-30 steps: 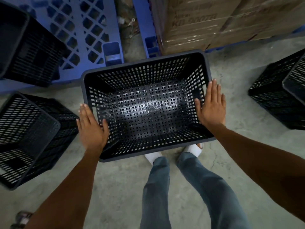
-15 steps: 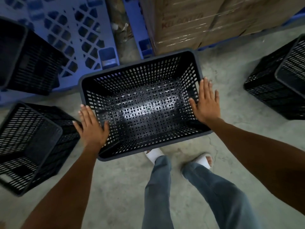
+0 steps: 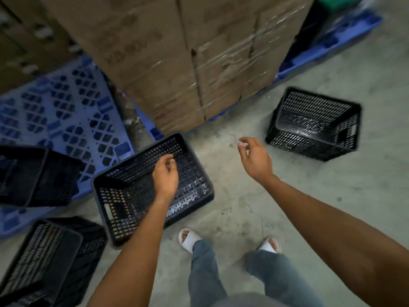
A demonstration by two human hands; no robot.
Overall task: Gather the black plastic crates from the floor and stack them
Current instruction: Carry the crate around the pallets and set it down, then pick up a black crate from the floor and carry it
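A black perforated crate (image 3: pixel 124 202) sits upright on the concrete floor, mouth up, left of my feet. My left hand (image 3: pixel 166 176) hovers above its inside, fingers loosely curled, holding nothing. My right hand (image 3: pixel 254 158) hangs over bare floor to the crate's right, fingers apart and empty. Another black crate (image 3: pixel 314 125) lies tipped on its side at the right. A third crate (image 3: pixel 44 260) lies on its side at the lower left. A further one (image 3: pixel 35 176) rests on the blue pallet at the left edge.
A blue plastic pallet (image 3: pixel 62 111) lies on the floor at the left. Stacked cardboard boxes (image 3: pixel 188 63) wrapped in film stand on another blue pallet (image 3: pixel 332 43) straight ahead. My feet in white sandals (image 3: pixel 188 239) stand on grey concrete (image 3: pixel 309 207).
Both hands let go of the crate, which now rests on the floor to my left. The view swung right and up, bringing the tipped crate on the right into full sight.
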